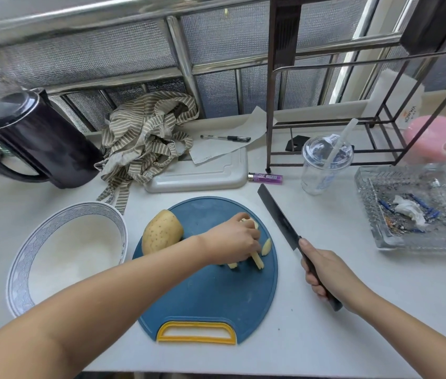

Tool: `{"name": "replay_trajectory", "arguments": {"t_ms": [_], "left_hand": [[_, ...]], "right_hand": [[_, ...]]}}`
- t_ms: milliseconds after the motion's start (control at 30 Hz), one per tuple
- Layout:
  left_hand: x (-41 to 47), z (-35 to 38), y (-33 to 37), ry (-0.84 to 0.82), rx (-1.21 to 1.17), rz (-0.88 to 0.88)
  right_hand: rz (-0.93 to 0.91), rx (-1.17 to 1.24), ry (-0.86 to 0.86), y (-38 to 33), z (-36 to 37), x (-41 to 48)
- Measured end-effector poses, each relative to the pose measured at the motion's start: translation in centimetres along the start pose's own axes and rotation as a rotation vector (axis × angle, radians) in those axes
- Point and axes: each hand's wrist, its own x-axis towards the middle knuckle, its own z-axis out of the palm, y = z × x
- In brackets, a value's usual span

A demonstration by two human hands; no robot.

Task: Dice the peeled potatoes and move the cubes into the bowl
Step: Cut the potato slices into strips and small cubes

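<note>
— Where are the potatoes just now?

— On the blue cutting board (pixel 210 296), in the middle of the worktop (pixel 325 337). The left hand (pixel 234 240) has its grip closed over a bundle of pale potato strips (pixel 257 259) by the board's right edge (one curved slice (pixel 266 247) lies loose just beside the fingers). A large potato piece (pixel 161 232) sits on the board to the left of that hand.

— And the knife?

— The right hand (pixel 325 274) grips the dark handle of the knife (pixel 279 214), right of the board. The blade points far and left over the worktop, apart from the strips.

— The bowl?

— The bowl (pixel 24 269) stands on the worktop just left of the board, near its edge.
</note>
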Motion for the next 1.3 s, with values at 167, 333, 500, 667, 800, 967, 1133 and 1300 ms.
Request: {"name": "replay_trajectory", "arguments": {"t_ms": [167, 333, 500, 667, 800, 967, 1133, 1300], "left_hand": [[-0.1, 0.2, 0.2, -0.009, -0.064, -0.052], [-0.3, 0.0, 0.2, -0.049, -0.154, -0.065], [-0.2, -0.2, 0.0, -0.031, -0.115, -0.039], [-0.5, -0.7, -0.1, 0.083, -0.284, -0.131], [-1.9, -2.5, -2.8, 0.067, -0.286, -0.295], [-3.7, -2.6, -3.3, -0.192, -0.343, -0.444], [-4.4, -2.2, -2.6, -0.188, -0.414, -0.476], [-5.6, -1.7, -2.0, -0.191, -0.439, -0.522]], "right_hand": [[-0.007, -0.020, -0.005, -0.7, 0.3, 0.4], [-0.008, -0.027, -0.009, -1.0, 0.3, 0.4], [-0.014, -0.033, -0.010, -1.1, 0.6, 0.4], [-0.033, -0.029, -0.011, -1.4, 0.8, 0.4], [-0.044, -0.043, -0.036, -1.9, 1.0, 0.8], [-0.079, -0.144, -0.054, -1.9, 1.1, 1.5], [-0.098, -0.246, -0.053, -1.3, 1.2, 1.7], [-0.115, -0.306, -0.099, -1.1, 1.7, 1.5]]}}
